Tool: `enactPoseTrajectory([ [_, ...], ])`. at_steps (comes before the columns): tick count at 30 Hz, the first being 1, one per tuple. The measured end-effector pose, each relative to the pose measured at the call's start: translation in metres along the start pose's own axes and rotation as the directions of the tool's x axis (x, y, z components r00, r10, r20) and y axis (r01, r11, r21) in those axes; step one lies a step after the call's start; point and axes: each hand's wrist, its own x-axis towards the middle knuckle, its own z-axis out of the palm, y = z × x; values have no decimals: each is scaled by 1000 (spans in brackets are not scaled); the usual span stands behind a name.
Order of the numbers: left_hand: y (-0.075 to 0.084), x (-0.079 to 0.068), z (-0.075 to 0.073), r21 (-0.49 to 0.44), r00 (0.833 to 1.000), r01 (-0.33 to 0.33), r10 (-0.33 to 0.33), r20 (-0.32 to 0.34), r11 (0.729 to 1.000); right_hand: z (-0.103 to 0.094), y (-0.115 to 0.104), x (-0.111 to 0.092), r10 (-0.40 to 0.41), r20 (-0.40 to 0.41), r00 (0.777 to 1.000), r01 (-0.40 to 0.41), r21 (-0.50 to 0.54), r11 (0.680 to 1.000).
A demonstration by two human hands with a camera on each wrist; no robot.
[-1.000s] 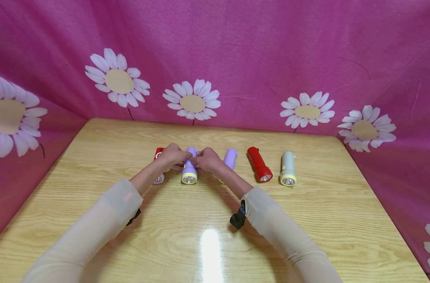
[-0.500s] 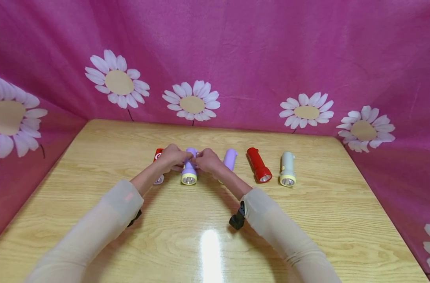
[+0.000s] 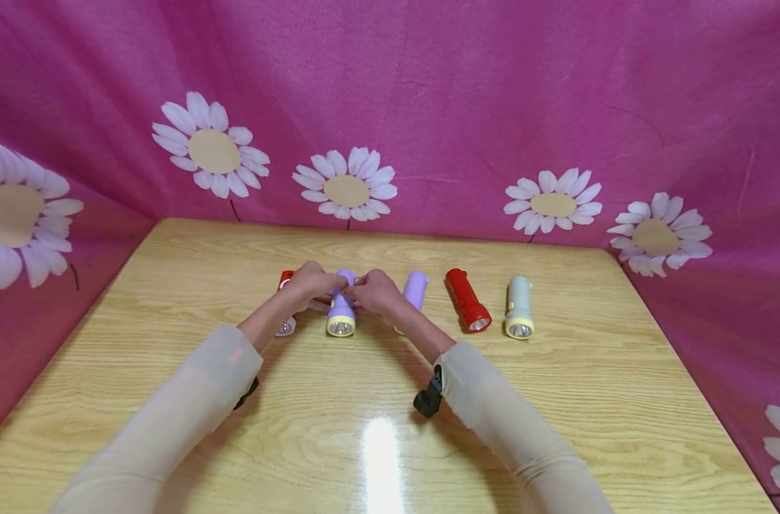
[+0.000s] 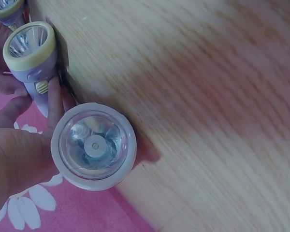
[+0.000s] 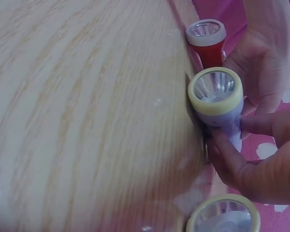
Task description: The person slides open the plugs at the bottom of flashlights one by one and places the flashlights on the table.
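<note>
A purple flashlight [image 3: 342,312] with a pale yellow rim lies on the wooden table, its lens facing me. From its left side my left hand [image 3: 310,284] holds the body, a finger beside the ribbed yellow switch [image 4: 42,87] in the left wrist view. Opposite, my right hand [image 3: 377,291] holds the same body between thumb and fingers, as the right wrist view shows below the purple head [image 5: 217,99]. The thumbs nearly meet over the handle. Just left of my left hand lies a red flashlight [image 3: 285,328] with a white rim, partly covered by that hand.
Right of my hands a second purple flashlight [image 3: 416,288] is partly hidden behind my right forearm. Farther right in the row lie a red flashlight [image 3: 468,300] and a grey-green flashlight [image 3: 519,305]. A pink flowered cloth [image 3: 441,107] rises behind the table [image 3: 312,428].
</note>
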Motion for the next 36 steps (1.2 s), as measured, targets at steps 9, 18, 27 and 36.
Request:
enactPoseTrajectory([
  [9,4,-3,0,14,1000,21,-21,6,1000,-15,-9,-7,-24,25,999,25,-13,1000],
  [18,5,-3,1,28,999,35,-34,-7,999,-37,-17,-12,-12,0,1000,12,-46,999],
  [27,4,-3,2,41,999,45,-44,-25,998,-53,-19,-12,34,-17,999,-34,-42,999],
  [36,3,-4,3,26,999,35,-35,-33,999,-74,-10,-16,28,-37,999,-29,-41,999],
])
